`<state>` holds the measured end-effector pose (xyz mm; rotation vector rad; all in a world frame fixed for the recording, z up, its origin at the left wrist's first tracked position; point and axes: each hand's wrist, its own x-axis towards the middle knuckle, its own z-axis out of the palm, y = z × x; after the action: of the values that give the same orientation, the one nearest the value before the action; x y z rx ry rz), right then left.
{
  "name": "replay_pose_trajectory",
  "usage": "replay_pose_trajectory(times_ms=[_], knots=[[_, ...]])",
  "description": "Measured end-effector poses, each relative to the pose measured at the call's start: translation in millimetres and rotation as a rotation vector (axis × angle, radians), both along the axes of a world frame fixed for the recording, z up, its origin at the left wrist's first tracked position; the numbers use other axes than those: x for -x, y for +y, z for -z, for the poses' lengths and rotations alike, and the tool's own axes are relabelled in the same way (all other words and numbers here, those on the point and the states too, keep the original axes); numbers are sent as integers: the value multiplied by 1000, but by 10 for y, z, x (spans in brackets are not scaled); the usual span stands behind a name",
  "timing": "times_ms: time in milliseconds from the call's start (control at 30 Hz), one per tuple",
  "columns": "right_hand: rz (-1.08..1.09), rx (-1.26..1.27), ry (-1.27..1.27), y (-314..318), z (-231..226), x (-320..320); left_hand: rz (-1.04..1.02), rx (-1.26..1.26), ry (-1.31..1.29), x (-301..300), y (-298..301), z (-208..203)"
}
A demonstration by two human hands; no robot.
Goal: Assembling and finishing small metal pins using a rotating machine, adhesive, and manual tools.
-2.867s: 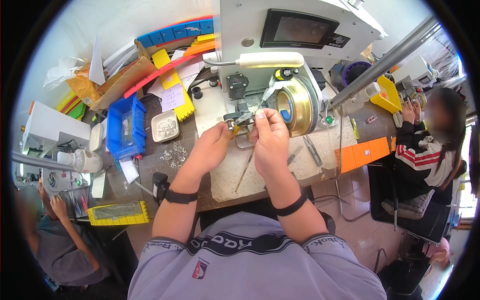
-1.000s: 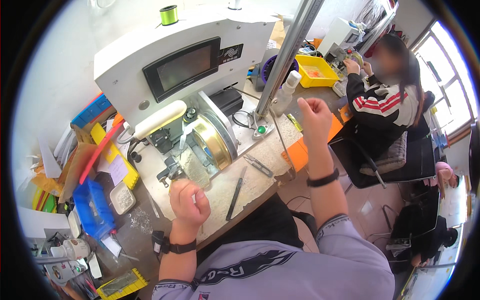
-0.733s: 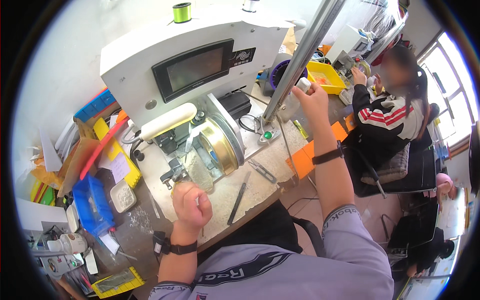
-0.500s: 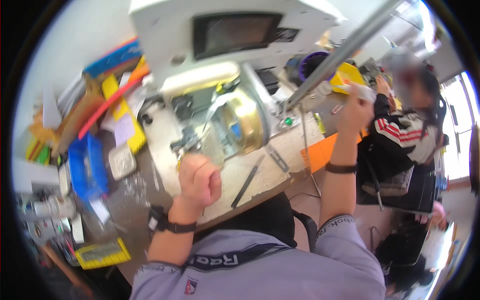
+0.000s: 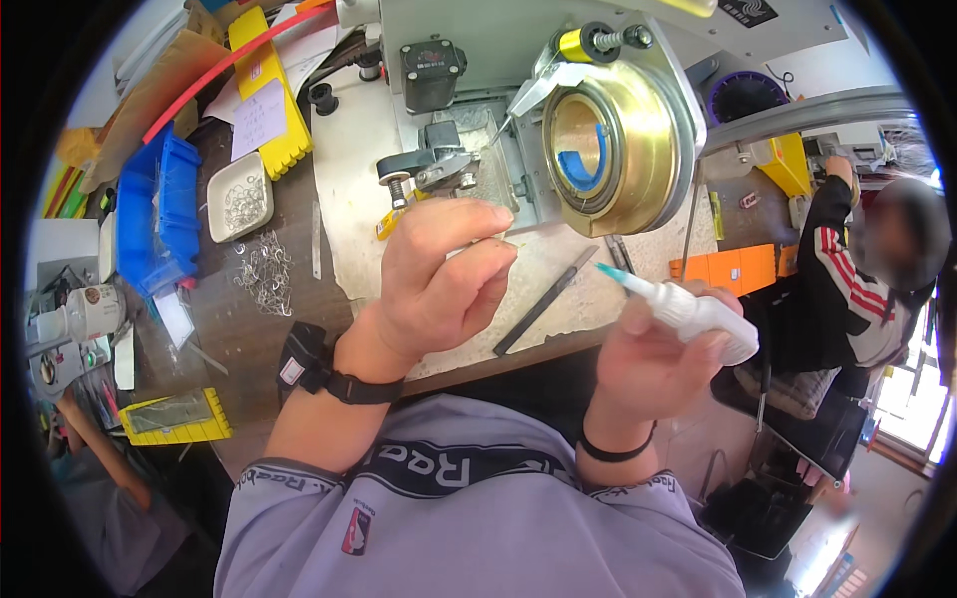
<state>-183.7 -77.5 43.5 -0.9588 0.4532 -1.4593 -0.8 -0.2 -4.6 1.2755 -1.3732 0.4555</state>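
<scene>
Left hand [image 5: 444, 279] curled, right hand [image 5: 648, 369] around a white bottle [image 5: 698, 321].
On my feed, hooks [image 5: 265, 281] lie heaped on the surface [image 5: 227, 327] at the left hand's nine o'clock; its thumb and forefinger sit close, and I cannot tell whether they pinch anything; a brass wheel [image 5: 640, 149] stands at its two o'clock; the bottle's teal nozzle [image 5: 611, 272] points toward ten.
</scene>
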Motion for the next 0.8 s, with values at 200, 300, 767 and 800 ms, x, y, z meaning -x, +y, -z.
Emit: replay_pose_trajectory(times_ms=[200, 300, 767, 800], knots=[[8, 179, 236, 122, 74, -96, 19, 4, -18, -5, -17, -59], [-20, 163, 197, 124, 113, -75, 49, 7, -3, -13, -25, -68], [-104, 83, 168, 124, 130, -60, 109, -78, 25, -31, 15, -68], [-122, 73, 160, 122, 134, -54, 110, -79, 25, -30, 13, -65]])
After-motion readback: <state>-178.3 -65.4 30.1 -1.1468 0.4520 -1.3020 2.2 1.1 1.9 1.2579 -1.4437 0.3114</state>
